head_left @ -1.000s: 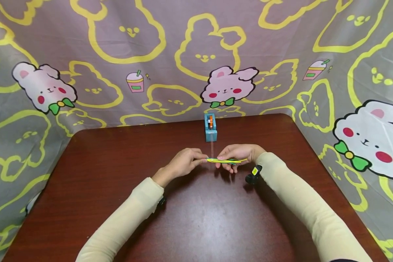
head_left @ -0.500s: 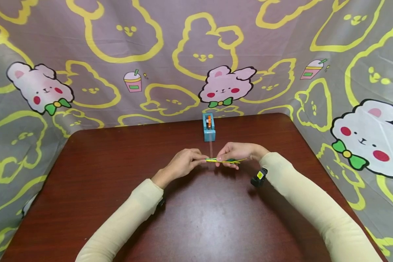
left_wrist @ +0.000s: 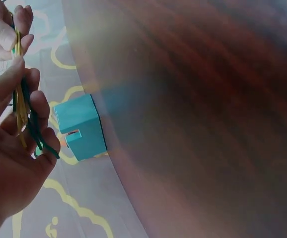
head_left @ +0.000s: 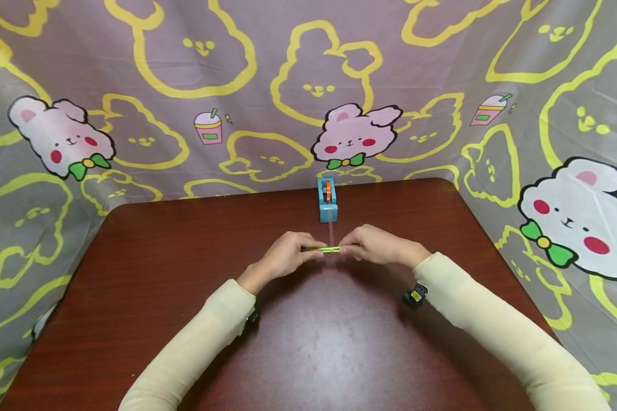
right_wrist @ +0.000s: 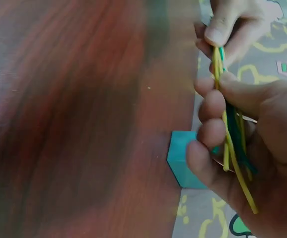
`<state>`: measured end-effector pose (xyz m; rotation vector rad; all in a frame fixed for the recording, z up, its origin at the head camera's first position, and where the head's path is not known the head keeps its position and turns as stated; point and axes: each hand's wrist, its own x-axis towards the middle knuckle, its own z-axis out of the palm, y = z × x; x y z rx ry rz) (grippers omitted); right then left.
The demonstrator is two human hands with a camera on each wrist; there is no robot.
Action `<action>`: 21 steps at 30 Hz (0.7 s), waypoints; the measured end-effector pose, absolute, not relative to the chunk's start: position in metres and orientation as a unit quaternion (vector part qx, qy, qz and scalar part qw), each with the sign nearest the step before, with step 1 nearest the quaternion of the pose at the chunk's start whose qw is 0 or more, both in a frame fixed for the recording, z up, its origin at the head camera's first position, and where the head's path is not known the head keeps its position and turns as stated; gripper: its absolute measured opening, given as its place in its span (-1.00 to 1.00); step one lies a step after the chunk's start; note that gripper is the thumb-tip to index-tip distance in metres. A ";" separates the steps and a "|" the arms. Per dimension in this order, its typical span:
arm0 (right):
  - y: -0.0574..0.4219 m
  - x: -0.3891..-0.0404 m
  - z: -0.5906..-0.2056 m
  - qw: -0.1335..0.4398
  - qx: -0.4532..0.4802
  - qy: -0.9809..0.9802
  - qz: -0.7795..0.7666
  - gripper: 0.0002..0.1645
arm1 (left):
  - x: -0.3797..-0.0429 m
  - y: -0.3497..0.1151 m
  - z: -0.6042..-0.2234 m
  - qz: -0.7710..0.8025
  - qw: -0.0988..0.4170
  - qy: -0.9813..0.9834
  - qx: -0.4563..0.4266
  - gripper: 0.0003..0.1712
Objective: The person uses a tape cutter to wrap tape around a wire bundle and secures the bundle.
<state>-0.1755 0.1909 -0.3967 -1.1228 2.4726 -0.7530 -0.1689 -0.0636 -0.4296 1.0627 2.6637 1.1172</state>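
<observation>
Between my hands lies a thin bundle of yellow and green strands [head_left: 331,249], held level above the table. My left hand [head_left: 284,254] pinches it with thumb and fingers on one side. On the other, my right hand [head_left: 376,244] pinches it close by, leaving a short stretch bare. Loose green and yellow strand ends [right_wrist: 242,186] trail along the right palm; others [left_wrist: 32,116] run across the left fingers. A clear tape strip [head_left: 331,233] reaches from the blue tape dispenser [head_left: 328,213] toward the bare stretch; whether it sticks there I cannot tell.
The dispenser, with an orange core [head_left: 328,191], stands near the back edge of the dark wooden table [head_left: 211,228]. A patterned cloth [head_left: 267,74] hangs behind and at both sides. Small dark wrist cameras [head_left: 415,295] sit under the sleeves.
The right hand has turned and drawn its fingers together; the strand ends that stuck out over it are now hidden in the head view. The left hand stays nearly in place, still pinching the bundle.
</observation>
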 end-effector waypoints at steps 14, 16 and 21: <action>0.191 -0.157 -0.422 -0.086 -0.439 0.887 -0.115 -0.85 | -0.205 -0.066 -0.424 0.432 0.222 0.826 0.288 -0.50; 0.192 -0.157 -0.425 -0.111 -0.448 0.882 -0.095 -0.86 | -0.211 -0.064 -0.423 0.445 0.254 0.816 0.268 -0.47; 0.192 -0.157 -0.429 -0.170 -0.468 0.865 -0.067 -0.80 | -0.225 -0.062 -0.421 0.472 0.347 0.779 0.222 -0.43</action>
